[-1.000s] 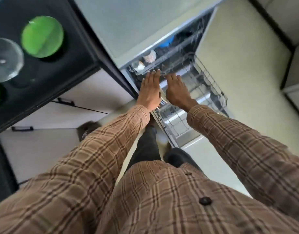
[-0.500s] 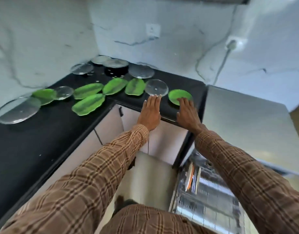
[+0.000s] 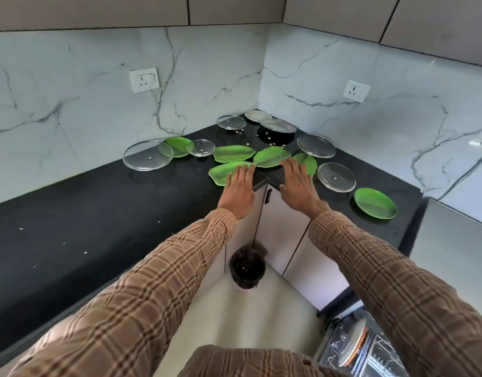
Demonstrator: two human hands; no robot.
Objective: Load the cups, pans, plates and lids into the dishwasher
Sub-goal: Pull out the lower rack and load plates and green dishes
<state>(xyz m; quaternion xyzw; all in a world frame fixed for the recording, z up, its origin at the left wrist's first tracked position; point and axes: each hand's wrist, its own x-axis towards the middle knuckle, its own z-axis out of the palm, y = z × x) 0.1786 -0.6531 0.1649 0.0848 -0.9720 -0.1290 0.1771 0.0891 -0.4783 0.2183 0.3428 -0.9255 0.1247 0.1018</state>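
Observation:
Both my hands reach out flat over the inner corner of the black counter [image 3: 71,227]. My left hand [image 3: 238,190] hovers with straight fingers over a green leaf-shaped plate [image 3: 222,172]. My right hand [image 3: 298,186] is spread near another leaf plate [image 3: 310,163]. Neither holds anything. More leaf plates [image 3: 233,153] [image 3: 269,156], a round green plate [image 3: 374,202] and several glass lids [image 3: 147,155] [image 3: 336,176] [image 3: 316,145] lie around the corner. The dishwasher rack [image 3: 362,346] shows at the bottom right with plates in it.
Steel plates [image 3: 277,125] and a small glass lid [image 3: 231,122] lie at the far corner among scattered crumbs. A dark bin [image 3: 246,268] stands on the floor below the corner cabinets. Marble walls with sockets [image 3: 144,79] back the counter.
My view rose from the dishwasher rack to the counter. Both hands left the rack and now reach over the leaf plates at the counter corner, further left than half a second ago.

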